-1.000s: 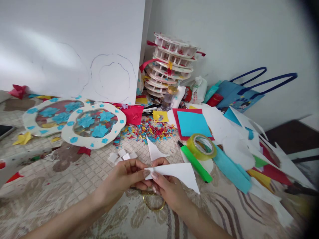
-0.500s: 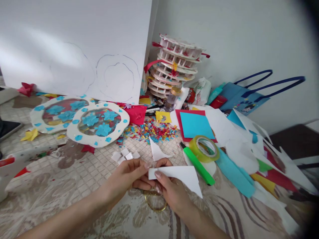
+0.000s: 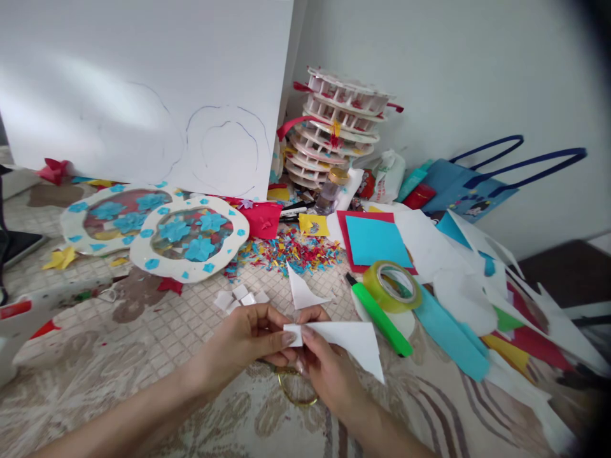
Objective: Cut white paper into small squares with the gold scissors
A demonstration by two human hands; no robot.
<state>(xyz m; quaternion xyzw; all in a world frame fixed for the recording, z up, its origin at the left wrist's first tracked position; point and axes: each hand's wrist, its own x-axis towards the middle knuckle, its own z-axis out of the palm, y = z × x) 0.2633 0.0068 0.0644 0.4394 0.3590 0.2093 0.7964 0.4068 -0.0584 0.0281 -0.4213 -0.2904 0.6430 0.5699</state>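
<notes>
Both hands meet over the patterned tablecloth around a white foam-like sheet piece [image 3: 356,337]. My left hand [image 3: 252,340] pinches its narrow left end between thumb and fingers. My right hand [image 3: 329,369] grips the same piece just to the right, thumb on top, with the wide end sticking out past the hand. Just beyond the fingers lie several small white squares [image 3: 242,296] and a pointed white offcut [image 3: 301,289]. A green utility knife [image 3: 382,319] rests to the right of my right hand. A gold bangle [image 3: 298,388] shows at the wrists, partly hidden.
A tape roll [image 3: 391,286] sits beside blue paper [image 3: 379,240] on the right. Colourful paper shreds [image 3: 296,251] lie ahead. Two white rings with blue flowers [image 3: 191,238] are at left. Behind stand a tiered white structure [image 3: 334,127], a white board [image 3: 143,76] and a blue bag [image 3: 470,187].
My left thumb has moved down over the narrow end of the white piece, which now shows between both thumbs. The wide end has tipped slightly downward.
</notes>
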